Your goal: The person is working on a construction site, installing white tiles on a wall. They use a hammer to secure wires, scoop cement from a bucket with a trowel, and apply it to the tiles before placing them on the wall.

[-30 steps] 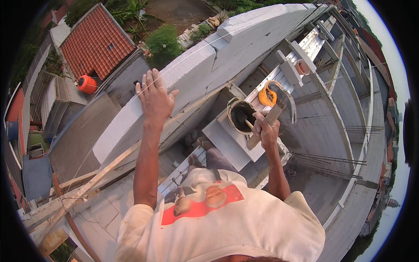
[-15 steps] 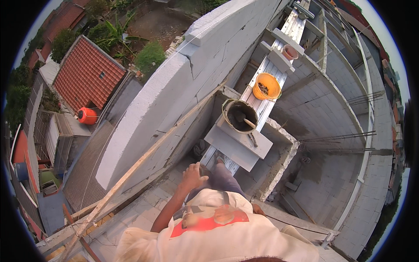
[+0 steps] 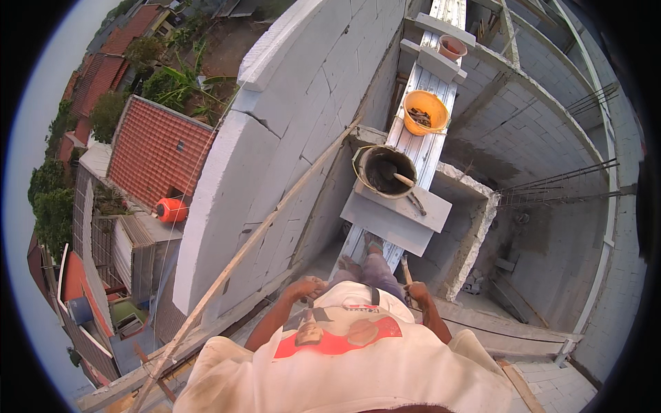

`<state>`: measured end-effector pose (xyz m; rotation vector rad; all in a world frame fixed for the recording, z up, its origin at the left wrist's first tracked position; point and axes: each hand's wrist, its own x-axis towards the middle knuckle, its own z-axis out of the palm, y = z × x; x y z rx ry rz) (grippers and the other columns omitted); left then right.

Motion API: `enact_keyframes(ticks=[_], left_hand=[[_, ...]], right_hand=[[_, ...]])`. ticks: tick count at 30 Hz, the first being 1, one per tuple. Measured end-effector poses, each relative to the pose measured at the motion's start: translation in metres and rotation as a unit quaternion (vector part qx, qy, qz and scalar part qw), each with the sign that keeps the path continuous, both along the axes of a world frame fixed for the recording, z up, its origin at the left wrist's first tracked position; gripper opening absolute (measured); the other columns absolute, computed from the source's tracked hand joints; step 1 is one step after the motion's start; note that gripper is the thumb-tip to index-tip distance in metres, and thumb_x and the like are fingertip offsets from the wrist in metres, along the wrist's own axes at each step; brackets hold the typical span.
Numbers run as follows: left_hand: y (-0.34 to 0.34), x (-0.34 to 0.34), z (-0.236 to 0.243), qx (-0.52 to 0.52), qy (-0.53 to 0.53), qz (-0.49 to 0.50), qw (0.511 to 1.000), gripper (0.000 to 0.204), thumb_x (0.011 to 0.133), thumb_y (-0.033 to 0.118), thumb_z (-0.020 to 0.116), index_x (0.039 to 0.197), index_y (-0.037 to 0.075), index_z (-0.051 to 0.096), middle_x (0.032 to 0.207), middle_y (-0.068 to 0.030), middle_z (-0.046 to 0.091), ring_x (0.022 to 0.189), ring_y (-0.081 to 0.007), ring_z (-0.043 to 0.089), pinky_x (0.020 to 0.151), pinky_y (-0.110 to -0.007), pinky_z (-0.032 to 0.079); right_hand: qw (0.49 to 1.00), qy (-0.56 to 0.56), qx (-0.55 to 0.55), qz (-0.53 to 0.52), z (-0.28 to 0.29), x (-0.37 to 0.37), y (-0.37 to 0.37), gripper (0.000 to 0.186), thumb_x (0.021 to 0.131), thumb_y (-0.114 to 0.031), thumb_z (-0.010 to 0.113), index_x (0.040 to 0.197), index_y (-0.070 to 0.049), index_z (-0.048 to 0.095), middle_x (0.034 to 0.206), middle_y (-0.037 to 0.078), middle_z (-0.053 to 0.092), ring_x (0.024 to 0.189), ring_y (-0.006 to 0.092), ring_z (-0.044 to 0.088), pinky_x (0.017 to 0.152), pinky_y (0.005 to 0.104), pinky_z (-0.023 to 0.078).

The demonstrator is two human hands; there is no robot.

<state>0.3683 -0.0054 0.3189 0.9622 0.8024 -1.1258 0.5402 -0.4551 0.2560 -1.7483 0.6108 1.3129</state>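
My right hand (image 3: pixel 416 292), by my right hip, is closed round the lower part of a slim wooden-handled tool (image 3: pixel 407 272) that points up; its kind is unclear. My left hand (image 3: pixel 308 288) is beside my left hip with curled fingers, and what it holds, if anything, is hidden. In front of my feet a dark mortar bucket (image 3: pixel 368 180) stands on pale lightweight blocks (image 3: pixel 392 221). A trowel with a wooden handle (image 3: pixel 404 180) leans inside it. Another thin tool (image 3: pixel 417 202) lies beside the bucket on the blocks.
Ribbed metal planks (image 3: pixel 430 82) form a narrow walkway under my feet. On it stand a yellow bucket (image 3: pixel 434 103) with small pieces inside and a reddish bucket (image 3: pixel 452 47). A block wall (image 3: pixel 303 117) rises left, with a wooden pole (image 3: pixel 255 237) alongside. Rebar (image 3: pixel 558 184) juts out right.
My left hand has lowered to my hip. My right hand has come into fuller view with the wooden-handled tool upright in it. The view has shifted, so the walkway sits further right.
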Motion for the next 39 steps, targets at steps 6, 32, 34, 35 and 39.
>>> enact_keyframes(ticks=[6, 32, 34, 35, 39], left_hand=[[-0.044, 0.044, 0.039, 0.262, -0.019, -0.169, 0.95, 0.086, 0.096, 0.051, 0.075, 0.156, -0.002, 0.046, 0.136, -0.0232, 0.066, 0.122, -0.0316, 0.066, 0.096, -0.046, 0.055], [-0.194, 0.0, -0.147, 0.4, 0.074, -0.323, 0.854, 0.147, 0.072, 0.068, 0.088, 0.161, -0.018, 0.01, 0.146, -0.033, 0.048, 0.126, -0.046, 0.058, 0.1, -0.056, 0.053], [-0.188, 0.008, -0.142, 0.398, 0.074, -0.317, 0.858, 0.147, 0.072, 0.068, 0.088, 0.16, -0.019, 0.01, 0.145, -0.0336, 0.049, 0.127, -0.0468, 0.058, 0.102, -0.056, 0.052], [-0.185, 0.008, -0.138, 0.401, 0.064, -0.322, 0.855, 0.145, 0.073, 0.067, 0.088, 0.16, -0.019, 0.011, 0.145, -0.0335, 0.049, 0.127, -0.0467, 0.058, 0.103, -0.056, 0.052], [-0.179, 0.009, -0.142, 0.417, 0.038, -0.322, 0.849, 0.139, 0.076, 0.063, 0.087, 0.159, -0.019, 0.013, 0.144, -0.0335, 0.051, 0.127, -0.0468, 0.058, 0.104, -0.056, 0.051]], right_hand=[[0.95, -0.1, -0.114, 0.274, -0.012, 0.09, 0.051, 0.047, 0.082, -0.027, 0.073, 0.11, 0.011, 0.074, 0.107, 0.032, 0.077, 0.103, 0.0421, 0.077, 0.089, 0.0458, 0.061], [0.734, -0.261, -0.1, 0.619, -0.305, 0.306, 0.061, 0.061, 0.092, -0.006, 0.056, 0.151, -0.012, 0.044, 0.141, 0.019, 0.061, 0.109, 0.0409, 0.073, 0.088, 0.0569, 0.058], [0.748, -0.222, -0.103, 0.617, -0.321, 0.315, 0.055, 0.053, 0.093, -0.007, 0.057, 0.146, -0.012, 0.049, 0.136, 0.016, 0.063, 0.112, 0.0382, 0.072, 0.09, 0.0552, 0.057], [0.737, -0.267, -0.112, 0.611, -0.33, 0.316, 0.045, 0.048, 0.094, -0.008, 0.057, 0.142, -0.012, 0.052, 0.133, 0.014, 0.064, 0.115, 0.0365, 0.07, 0.092, 0.0543, 0.057], [0.72, -0.353, -0.179, 0.569, -0.368, 0.312, 0.035, 0.03, 0.098, -0.012, 0.056, 0.128, -0.012, 0.061, 0.125, 0.011, 0.064, 0.123, 0.0315, 0.064, 0.098, 0.0516, 0.053]])
